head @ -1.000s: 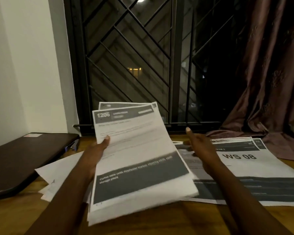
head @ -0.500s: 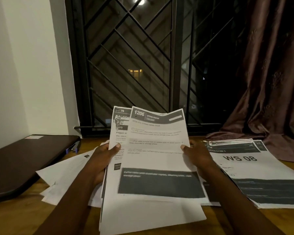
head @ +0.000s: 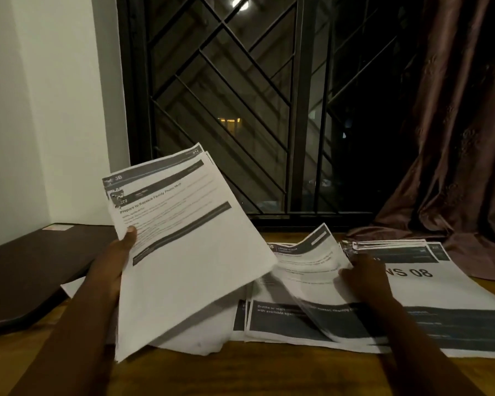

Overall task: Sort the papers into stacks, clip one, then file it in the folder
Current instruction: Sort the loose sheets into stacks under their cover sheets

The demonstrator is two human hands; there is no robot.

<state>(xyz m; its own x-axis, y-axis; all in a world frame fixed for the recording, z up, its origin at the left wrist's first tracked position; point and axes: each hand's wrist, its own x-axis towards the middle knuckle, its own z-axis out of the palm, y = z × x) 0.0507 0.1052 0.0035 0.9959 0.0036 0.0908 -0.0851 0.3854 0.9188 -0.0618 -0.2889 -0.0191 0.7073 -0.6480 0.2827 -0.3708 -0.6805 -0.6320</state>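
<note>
papers (head: 189, 252) gripped, folder (head: 35, 270) closed

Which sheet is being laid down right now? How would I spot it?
Start at the barred window, then drop to the wooden table below. The sheet lies under the right hand, and unlike the flat papers around it, its far corner curls upward.
</note>
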